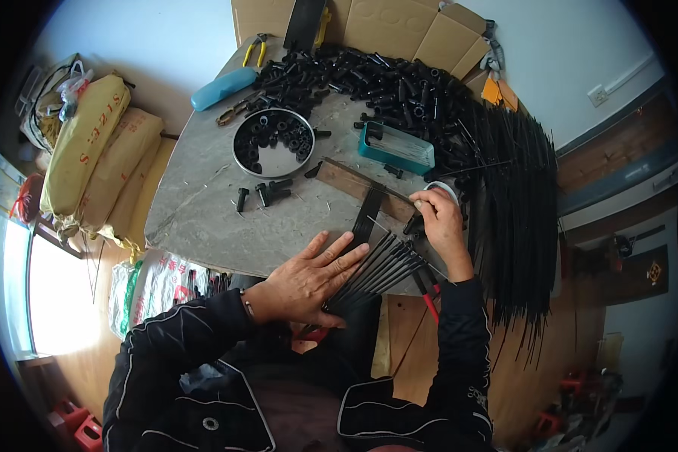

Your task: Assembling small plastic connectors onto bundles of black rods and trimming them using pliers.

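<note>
Your left hand [309, 280] lies flat with fingers spread over a fanned bundle of black rods [377, 270] at the near edge of the grey table [196, 211], apparently pinning them from rolling. Just beyond, your right hand [441, 222] pinches closed on one rod's end, seemingly aligning it. Small black caps [267, 194] lie further out.

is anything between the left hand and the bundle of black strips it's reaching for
Nothing visible does. The left hand already lies flat on the near end of the bundle of black strips, palm down, while the right hand pinches at their far end.
</note>
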`<control>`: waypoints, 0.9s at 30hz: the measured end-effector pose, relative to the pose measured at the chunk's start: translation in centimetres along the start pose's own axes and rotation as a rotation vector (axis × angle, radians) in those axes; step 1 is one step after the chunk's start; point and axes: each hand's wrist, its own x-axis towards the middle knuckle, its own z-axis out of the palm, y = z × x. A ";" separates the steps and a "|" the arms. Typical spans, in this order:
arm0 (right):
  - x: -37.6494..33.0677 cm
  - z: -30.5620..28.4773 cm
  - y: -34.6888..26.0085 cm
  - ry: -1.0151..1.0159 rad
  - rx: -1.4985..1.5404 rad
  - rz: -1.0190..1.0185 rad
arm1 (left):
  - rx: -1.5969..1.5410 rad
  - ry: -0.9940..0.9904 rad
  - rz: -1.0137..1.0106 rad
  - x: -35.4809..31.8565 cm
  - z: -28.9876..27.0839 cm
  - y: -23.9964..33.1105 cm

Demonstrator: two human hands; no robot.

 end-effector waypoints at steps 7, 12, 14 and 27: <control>0.3 -0.2 -0.3 0.000 0.012 0.008 | -0.028 0.024 0.010 0.3 0.1 0.1; 0.9 0.1 0.1 0.017 -0.082 -0.073 | -0.006 0.018 0.013 0.5 -0.2 0.2; 1.3 0.2 -0.2 -0.001 -0.128 -0.120 | 0.000 0.013 0.004 0.5 -0.1 0.2; 2.2 -0.1 0.2 -0.145 -0.124 -0.085 | 0.012 -0.015 0.013 0.4 -0.3 0.2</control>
